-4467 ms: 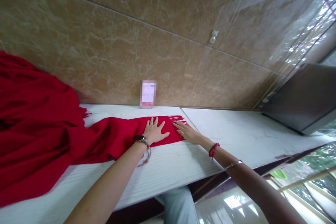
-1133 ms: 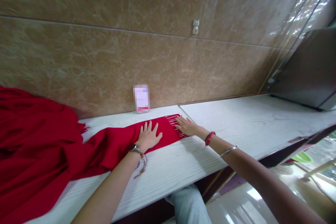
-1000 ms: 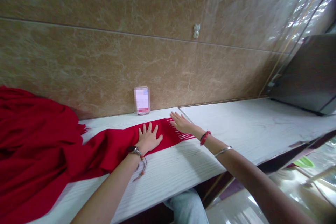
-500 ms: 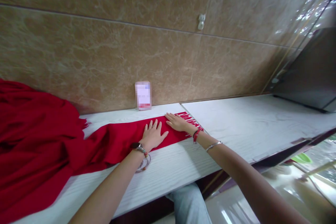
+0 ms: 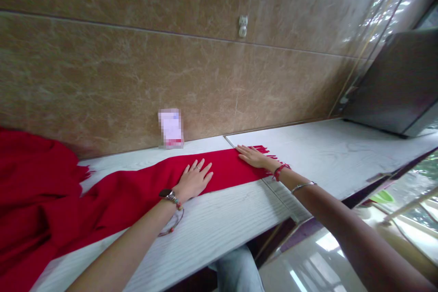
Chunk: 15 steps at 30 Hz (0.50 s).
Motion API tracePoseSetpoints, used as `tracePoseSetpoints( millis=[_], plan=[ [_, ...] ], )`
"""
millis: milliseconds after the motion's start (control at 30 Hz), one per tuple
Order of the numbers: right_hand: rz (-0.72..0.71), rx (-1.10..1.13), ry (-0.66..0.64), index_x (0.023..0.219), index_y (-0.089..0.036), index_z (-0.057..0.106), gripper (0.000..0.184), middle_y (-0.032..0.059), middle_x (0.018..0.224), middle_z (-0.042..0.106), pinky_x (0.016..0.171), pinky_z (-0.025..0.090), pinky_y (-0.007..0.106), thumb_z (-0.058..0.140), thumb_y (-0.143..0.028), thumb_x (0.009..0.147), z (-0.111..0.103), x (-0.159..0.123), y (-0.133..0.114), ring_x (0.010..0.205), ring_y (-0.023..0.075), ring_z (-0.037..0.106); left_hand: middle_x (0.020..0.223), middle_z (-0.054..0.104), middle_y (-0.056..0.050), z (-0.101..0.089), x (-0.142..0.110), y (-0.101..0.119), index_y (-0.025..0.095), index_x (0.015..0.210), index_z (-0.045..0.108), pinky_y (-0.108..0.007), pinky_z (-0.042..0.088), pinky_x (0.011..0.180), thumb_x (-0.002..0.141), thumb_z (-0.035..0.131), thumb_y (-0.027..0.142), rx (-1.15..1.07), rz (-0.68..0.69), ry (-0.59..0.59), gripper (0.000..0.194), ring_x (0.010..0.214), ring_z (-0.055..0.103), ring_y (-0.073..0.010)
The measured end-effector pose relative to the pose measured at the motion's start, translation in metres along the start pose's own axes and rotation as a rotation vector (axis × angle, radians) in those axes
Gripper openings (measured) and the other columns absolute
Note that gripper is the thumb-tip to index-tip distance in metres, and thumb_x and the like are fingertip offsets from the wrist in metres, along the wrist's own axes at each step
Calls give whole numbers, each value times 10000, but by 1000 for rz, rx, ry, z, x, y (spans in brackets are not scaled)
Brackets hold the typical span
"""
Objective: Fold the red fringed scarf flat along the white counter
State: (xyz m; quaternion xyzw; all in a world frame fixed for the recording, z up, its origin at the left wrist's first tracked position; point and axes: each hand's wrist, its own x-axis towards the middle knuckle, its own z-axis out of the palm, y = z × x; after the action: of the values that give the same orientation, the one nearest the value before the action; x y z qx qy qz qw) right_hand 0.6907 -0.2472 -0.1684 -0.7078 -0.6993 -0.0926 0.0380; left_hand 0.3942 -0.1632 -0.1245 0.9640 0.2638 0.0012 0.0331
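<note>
Your left hand (image 5: 193, 181) and right hand (image 5: 252, 157) lie open, palms down, on the red fringed cloth scarf (image 5: 224, 171), gripping nothing. It stretches along the white wood-grain desk (image 5: 212, 214).

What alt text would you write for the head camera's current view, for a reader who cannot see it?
Two bare hands, left and right, lie flat on the smooth, fringed end of a red scarf on a white counter. The rest is heaped at the left, and a phone leans against the brown wall.
</note>
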Motion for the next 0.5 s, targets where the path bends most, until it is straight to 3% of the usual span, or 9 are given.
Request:
tracePoseSetpoints(
  millis=[300, 400, 500],
  plan=[
    [21, 131, -71, 1379, -266, 218, 502, 52, 1427, 261, 1050, 166, 470, 174, -435, 909, 2, -4, 51, 1313, 207, 179, 1461, 147, -71, -2, 13, 0, 321, 1367, 217, -515, 194, 1004, 889, 230, 476, 11, 58, -31, 503, 1313, 115, -335],
    [18, 147, -88, 1384, -264, 201, 506, 48, 1432, 246, 1050, 152, 482, 179, -436, 908, 1, -3, 59, 1316, 207, 168, 1447, 202, -60, -7, 10, 11, 353, 1351, 243, -487, 223, 1000, 904, 239, 416, 34, 195, 23, 452, 1310, 158, -306],
    [13, 150, -93, 1387, -238, 198, 515, 55, 1434, 239, 1049, 149, 485, 178, -433, 910, 1, -2, 63, 1319, 210, 160, 1366, 351, -90, -12, 3, 24, 269, 1314, 360, -397, 291, 982, 866, 320, 489, 80, 359, 68, 501, 1250, 308, -254]
  ],
)
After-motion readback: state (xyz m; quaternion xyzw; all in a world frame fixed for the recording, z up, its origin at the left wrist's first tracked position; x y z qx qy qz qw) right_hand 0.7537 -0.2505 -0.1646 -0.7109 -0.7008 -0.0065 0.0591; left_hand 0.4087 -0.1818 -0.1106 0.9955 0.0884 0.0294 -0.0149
